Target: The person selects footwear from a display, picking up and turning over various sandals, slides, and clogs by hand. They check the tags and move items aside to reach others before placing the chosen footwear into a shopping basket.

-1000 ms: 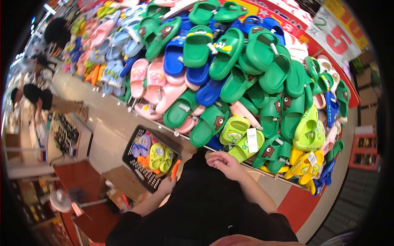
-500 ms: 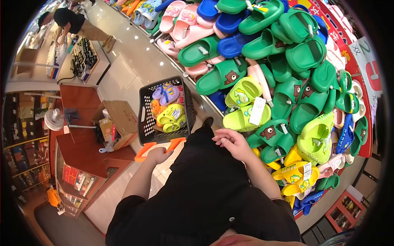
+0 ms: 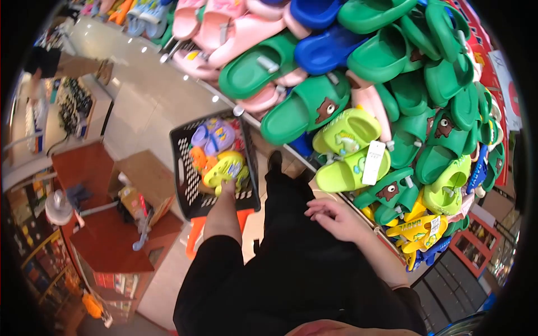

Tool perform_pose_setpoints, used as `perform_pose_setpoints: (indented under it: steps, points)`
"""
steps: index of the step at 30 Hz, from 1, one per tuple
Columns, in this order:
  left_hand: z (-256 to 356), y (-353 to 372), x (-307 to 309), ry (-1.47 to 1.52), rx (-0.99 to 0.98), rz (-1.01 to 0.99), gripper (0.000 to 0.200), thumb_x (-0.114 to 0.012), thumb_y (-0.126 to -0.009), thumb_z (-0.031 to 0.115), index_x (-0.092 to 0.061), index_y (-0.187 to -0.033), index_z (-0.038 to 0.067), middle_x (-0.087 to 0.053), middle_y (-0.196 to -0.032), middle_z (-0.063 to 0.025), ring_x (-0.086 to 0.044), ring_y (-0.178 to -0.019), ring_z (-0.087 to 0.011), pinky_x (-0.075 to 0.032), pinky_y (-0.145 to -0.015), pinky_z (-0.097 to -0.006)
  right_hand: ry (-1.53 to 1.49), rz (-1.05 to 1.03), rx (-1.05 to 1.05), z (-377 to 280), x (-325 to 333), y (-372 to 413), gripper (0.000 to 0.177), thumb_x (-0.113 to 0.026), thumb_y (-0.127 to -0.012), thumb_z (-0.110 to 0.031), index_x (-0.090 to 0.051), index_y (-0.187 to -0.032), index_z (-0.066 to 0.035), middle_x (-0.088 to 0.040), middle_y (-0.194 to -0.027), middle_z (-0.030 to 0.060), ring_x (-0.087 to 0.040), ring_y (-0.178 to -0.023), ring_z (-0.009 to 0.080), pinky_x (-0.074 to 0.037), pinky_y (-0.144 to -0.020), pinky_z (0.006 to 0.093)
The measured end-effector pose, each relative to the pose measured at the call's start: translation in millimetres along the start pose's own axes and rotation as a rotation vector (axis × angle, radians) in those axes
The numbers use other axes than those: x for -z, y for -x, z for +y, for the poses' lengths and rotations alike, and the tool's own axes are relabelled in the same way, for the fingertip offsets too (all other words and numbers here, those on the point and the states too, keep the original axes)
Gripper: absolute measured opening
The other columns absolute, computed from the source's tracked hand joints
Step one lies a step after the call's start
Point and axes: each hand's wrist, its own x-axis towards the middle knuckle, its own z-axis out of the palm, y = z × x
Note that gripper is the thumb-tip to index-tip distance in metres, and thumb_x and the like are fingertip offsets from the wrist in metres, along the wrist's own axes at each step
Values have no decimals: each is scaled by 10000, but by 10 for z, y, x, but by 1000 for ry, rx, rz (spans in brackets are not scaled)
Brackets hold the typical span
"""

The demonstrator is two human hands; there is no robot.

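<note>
My left hand (image 3: pixel 227 186) is down in the black basket (image 3: pixel 182 208), right at a pair of yellow-green clogs (image 3: pixel 227 168); its fingers are mostly hidden and blurred, so I cannot tell whether they grip. Purple clogs (image 3: pixel 214 137) and an orange clog (image 3: pixel 200 161) lie beside them in the basket. The basket's orange handle (image 3: pixel 196 231) hangs under my left forearm. My right hand (image 3: pixel 333 219) is held in front of my right hip, empty, with its fingers loosely apart. Nearest to it are lime green slides (image 3: pixel 343 173) with a white tag (image 3: pixel 373 162).
A tall heap of slides, with many green slides (image 3: pixel 302 109), blue slides (image 3: pixel 330 49) and pink slides (image 3: pixel 246 39), fills the display on the right. Left of the basket, an open cardboard box (image 3: pixel 147 179) sits on a red-brown counter (image 3: pixel 98 221). Another person (image 3: pixel 47 61) bends at the far left.
My left hand has let go of the orange handle and reached forward into the basket onto the yellow-green clogs. The handle has dropped back. My right hand stays open, slightly lower in view.
</note>
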Motion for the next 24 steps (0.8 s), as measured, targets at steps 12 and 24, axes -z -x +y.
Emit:
perform_pose_setpoints:
  steps: [12, 24]
  points:
    - [382, -328, 103, 510, 6, -109, 424, -443, -994, 334, -495, -1317, 65, -605, -1234, -114, -630, -1046, -290, -535, -876, -457, 96, 68, 93, -205, -81, -30, 355, -551, -950, -120, -516, -1297, -57, -660, -1105, 57, -593, -898, 97, -488, -815, 261]
    - [1442, 3250, 345, 691, -670, -401, 515, -367, -1004, 350, -389, -1393, 14, -462, -1387, -187, -491, -1256, -326, -420, -1046, -521, 203, -105, 316, -289, 105, 242, 448, -576, -946, -194, -448, -1342, -27, -604, -1200, 117, -605, -1040, 177, -501, -897, 317]
